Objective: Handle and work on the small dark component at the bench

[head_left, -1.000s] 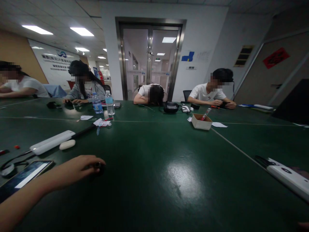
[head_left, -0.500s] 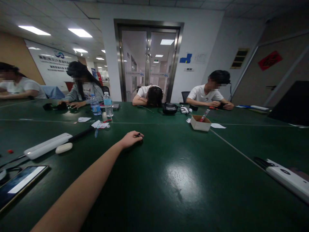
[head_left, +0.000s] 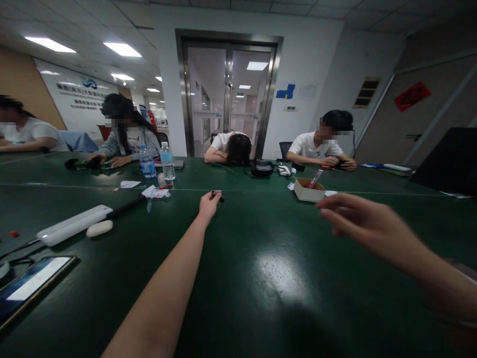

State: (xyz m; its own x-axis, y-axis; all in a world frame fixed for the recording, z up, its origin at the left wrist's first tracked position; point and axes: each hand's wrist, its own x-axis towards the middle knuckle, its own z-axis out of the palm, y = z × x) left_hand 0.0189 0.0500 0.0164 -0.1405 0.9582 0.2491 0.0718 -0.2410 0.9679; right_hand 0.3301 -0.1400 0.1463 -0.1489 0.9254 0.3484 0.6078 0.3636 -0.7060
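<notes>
My left hand (head_left: 209,205) reaches out over the green table, its fingers closed on a small dark cylinder (head_left: 221,198) whose exact kind I cannot make out. From the right comes my right hand (head_left: 357,216), blurred by motion, with loosely bent fingers, some space between them and no object visible in them. Its fingertips are close to a small open box (head_left: 308,193), just in front of it as I see it. Inside that box a red and pale slim stick (head_left: 316,177) leans against the wall.
To the left lie a phone (head_left: 35,286), a long white device (head_left: 74,224) and a white oval case (head_left: 99,228). Two water bottles (head_left: 167,161) stand farther back near paper scraps (head_left: 155,192). A black headset (head_left: 261,168) sits at centre back. Several people sit around the table.
My right hand has come into view from the right, toward the box. My left hand has moved a little farther forward and right, still gripping the dark cylinder.
</notes>
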